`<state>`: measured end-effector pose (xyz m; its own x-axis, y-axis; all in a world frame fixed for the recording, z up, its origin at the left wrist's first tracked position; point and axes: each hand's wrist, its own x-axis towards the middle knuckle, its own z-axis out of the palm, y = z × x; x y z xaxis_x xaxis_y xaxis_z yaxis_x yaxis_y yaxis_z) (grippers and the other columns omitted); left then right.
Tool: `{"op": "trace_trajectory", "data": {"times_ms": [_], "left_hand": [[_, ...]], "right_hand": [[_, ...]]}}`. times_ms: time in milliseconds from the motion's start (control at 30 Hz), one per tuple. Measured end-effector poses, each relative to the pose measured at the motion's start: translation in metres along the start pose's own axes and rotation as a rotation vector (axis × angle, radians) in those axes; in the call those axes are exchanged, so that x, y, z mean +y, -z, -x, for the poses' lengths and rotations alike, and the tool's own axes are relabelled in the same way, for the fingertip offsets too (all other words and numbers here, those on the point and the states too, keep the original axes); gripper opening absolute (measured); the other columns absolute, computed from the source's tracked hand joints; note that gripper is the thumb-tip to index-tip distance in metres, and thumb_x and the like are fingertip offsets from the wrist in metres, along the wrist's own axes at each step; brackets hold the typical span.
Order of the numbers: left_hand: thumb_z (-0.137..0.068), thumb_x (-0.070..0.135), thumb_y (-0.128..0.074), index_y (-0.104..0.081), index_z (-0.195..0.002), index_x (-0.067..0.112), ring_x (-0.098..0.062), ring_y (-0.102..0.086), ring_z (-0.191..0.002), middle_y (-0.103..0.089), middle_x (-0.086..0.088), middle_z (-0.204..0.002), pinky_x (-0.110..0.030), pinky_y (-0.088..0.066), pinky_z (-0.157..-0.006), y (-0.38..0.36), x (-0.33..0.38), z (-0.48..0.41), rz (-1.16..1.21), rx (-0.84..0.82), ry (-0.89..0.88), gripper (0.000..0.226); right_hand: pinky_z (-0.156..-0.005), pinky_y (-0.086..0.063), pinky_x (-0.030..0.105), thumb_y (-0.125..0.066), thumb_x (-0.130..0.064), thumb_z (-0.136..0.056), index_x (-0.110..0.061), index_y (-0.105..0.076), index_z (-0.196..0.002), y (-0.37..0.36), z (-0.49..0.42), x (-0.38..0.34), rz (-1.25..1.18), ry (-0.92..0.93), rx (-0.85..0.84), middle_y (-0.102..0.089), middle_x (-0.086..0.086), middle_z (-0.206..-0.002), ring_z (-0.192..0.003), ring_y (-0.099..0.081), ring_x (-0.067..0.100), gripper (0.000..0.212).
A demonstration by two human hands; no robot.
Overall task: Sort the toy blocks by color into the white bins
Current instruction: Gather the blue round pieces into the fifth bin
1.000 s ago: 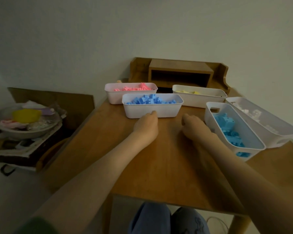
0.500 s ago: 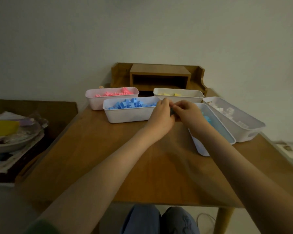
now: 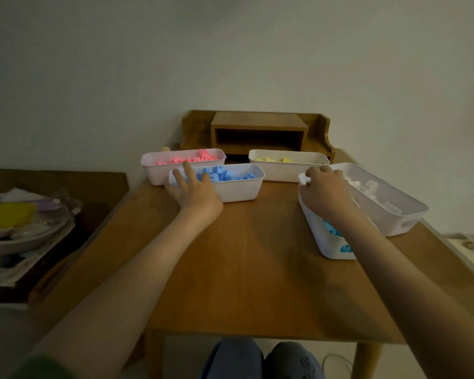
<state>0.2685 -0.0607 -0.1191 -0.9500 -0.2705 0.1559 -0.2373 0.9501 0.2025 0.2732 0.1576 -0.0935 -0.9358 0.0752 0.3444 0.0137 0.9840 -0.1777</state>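
Note:
Five white bins stand on the wooden table (image 3: 244, 263). The bin of pink blocks (image 3: 159, 173) and the bin of yellow blocks (image 3: 285, 172) are at the back. In front of the pink one is the bin of blue blocks (image 3: 241, 190). My left hand (image 3: 195, 191) rests with spread, straight fingers against that bin's left end. At the right, the bin of light-blue blocks (image 3: 329, 246) lies lengthwise beside the bin of white blocks (image 3: 400, 214). My right hand (image 3: 326, 191) curls its fingers over the far rim of the light-blue bin and hides most of its contents.
A wooden desk shelf (image 3: 257, 132) stands against the wall behind the bins. Left of the table, a plate (image 3: 17, 242) with a yellow thing sits on a low stack of clutter. My knees in jeans (image 3: 257, 362) show under the table's front edge.
My hands, together at the middle half a second ago, have parted. The left went to the blue bin's left end and the right onto the light-blue bin's far rim.

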Motion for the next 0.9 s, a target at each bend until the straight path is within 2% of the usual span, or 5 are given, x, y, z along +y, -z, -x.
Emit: {"op": "trace_trajectory", "data": {"times_ms": [167,267,433,733,900], "left_hand": [[-0.095,0.024,-0.047,-0.031,-0.141,0.023,-0.040,0.000,-0.141,0.005,-0.013,-0.156,-0.055,-0.010,-0.115,0.005,-0.029,-0.010,0.037,-0.062,0.037,0.049],[-0.095,0.020,-0.043,-0.040,-0.136,0.020,-0.034,-0.022,-0.133,-0.021,-0.014,-0.148,-0.041,-0.033,-0.105,0.010,-0.030,-0.006,0.108,-0.061,-0.002,0.042],[-0.098,0.034,-0.038,-0.049,-0.130,0.017,-0.026,-0.043,-0.117,-0.049,-0.010,-0.130,-0.033,-0.035,-0.097,0.021,-0.017,0.009,0.065,-0.045,-0.070,0.038],[-0.097,0.019,-0.041,-0.063,-0.108,0.006,-0.026,-0.062,-0.097,-0.063,-0.010,-0.099,-0.029,-0.048,-0.076,0.032,0.020,0.033,0.419,-0.184,-0.332,0.028],[-0.095,0.015,-0.050,-0.056,-0.116,0.015,-0.017,-0.052,-0.109,-0.051,-0.004,-0.119,-0.021,-0.049,-0.071,0.020,0.016,0.024,0.670,0.090,-0.120,0.022]], "right_hand": [[-0.108,-0.032,0.042,-0.052,-0.020,-0.093,-0.017,-0.038,-0.138,-0.007,0.005,-0.045,-0.271,0.110,-0.066,-0.036,0.007,-0.146,-0.133,-0.032,0.027,0.047],[-0.100,-0.042,0.034,-0.052,-0.022,-0.094,-0.020,-0.035,-0.140,-0.011,0.008,-0.070,-0.371,0.173,-0.129,-0.035,0.003,-0.148,-0.130,-0.041,0.022,0.049],[-0.086,-0.042,0.023,-0.047,-0.017,-0.096,-0.021,-0.033,-0.140,-0.018,0.009,-0.085,-0.403,0.249,-0.186,-0.040,0.006,-0.144,-0.126,-0.046,0.021,0.046],[-0.106,-0.035,0.034,-0.050,-0.009,-0.094,-0.005,-0.031,-0.140,0.004,0.011,-0.087,0.123,0.249,-0.356,-0.040,0.014,-0.143,-0.129,-0.045,0.026,0.050],[-0.093,-0.042,0.030,-0.037,-0.018,-0.100,-0.008,-0.045,-0.132,0.009,0.017,-0.070,0.168,0.292,-0.401,-0.050,0.013,-0.133,-0.116,-0.052,0.025,0.034]]}}
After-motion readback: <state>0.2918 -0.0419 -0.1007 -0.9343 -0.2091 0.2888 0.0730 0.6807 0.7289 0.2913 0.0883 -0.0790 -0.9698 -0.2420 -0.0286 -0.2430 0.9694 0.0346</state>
